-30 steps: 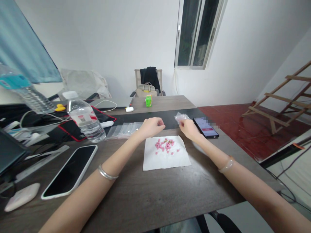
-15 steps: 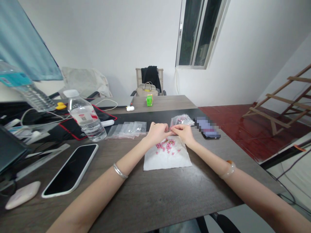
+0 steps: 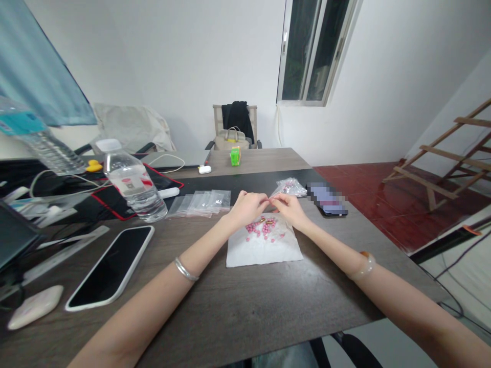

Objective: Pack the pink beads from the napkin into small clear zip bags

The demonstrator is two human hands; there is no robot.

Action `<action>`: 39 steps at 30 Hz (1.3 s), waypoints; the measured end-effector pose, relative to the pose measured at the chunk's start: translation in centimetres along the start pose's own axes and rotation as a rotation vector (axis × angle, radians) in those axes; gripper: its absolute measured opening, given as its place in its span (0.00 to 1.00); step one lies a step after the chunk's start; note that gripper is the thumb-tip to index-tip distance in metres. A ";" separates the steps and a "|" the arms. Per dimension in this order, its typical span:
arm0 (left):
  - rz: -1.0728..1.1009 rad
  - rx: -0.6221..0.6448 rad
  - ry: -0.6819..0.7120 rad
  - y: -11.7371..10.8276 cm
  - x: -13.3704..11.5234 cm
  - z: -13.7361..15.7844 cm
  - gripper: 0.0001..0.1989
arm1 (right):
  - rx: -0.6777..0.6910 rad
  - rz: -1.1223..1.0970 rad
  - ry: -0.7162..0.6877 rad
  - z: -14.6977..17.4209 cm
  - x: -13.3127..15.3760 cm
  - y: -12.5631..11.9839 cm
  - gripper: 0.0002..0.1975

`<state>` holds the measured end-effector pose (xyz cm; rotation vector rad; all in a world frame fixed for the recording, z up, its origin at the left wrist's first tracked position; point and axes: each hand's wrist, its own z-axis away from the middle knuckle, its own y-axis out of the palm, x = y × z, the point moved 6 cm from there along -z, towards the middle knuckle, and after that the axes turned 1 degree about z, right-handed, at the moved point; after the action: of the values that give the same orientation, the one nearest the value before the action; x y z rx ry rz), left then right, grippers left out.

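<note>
My left hand and my right hand meet at their fingertips over the far part of a white paper sheet. Both hands are closed in a pinch, and whatever lies between the fingers is too small to make out. Below them, several pink beads and some gold-coloured pieces lie loose on the paper. Just beyond my right hand is a clear plastic bag with small things in it. Several flat clear zip bags lie to the left of my left hand.
A phone lies right of the hands, and a white-edged phone at the left. A water bottle stands beyond that phone. A white mouse rests near the left edge. Farther back is a small green box.
The fingertips of both hands have shifted slightly and stay together above the paper. The view has tilted a little. The beads appear to lie as before.
</note>
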<state>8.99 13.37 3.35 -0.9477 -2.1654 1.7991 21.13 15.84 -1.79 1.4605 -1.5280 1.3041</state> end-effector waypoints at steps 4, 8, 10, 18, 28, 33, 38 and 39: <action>-0.014 0.017 0.027 0.1 -0.3 0.1 0.16 | 0.028 0.019 0.004 0.2 0.3 0.0 0.09; -0.006 0.005 0.034 0.2 -0.3 0.1 0.13 | 0.046 0.038 -0.023 0.2 0.6 0.1 0.10; 0.004 -0.002 0.033 0.2 -0.3 0.1 0.12 | 0.037 0.065 -0.046 0.2 0.5 0.2 0.10; 0.071 -0.096 -0.011 -0.7 0.1 0.0 0.09 | 0.001 0.079 -0.087 0.1 0.6 0.1 0.12; 0.406 -0.126 0.000 -0.8 0.7 -0.6 0.11 | 0.026 0.012 -0.069 0.6 2.1 0.1 0.21; 0.472 -0.126 -0.001 -0.7 0.8 -0.6 0.14 | 0.051 0.008 -0.097 0.7 2.4 0.5 0.22; 0.523 -0.143 0.010 -0.9 0.5 -0.5 0.10 | 0.065 0.039 -0.099 0.7 2.2 0.6 0.22; 0.528 -0.147 0.012 -1.0 0.5 -0.5 0.08 | 0.068 0.050 -0.101 0.7 2.1 0.6 0.21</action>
<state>8.53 13.98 4.34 -1.6886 -2.2061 1.8353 20.29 14.42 -0.15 1.5613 -1.6085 1.3416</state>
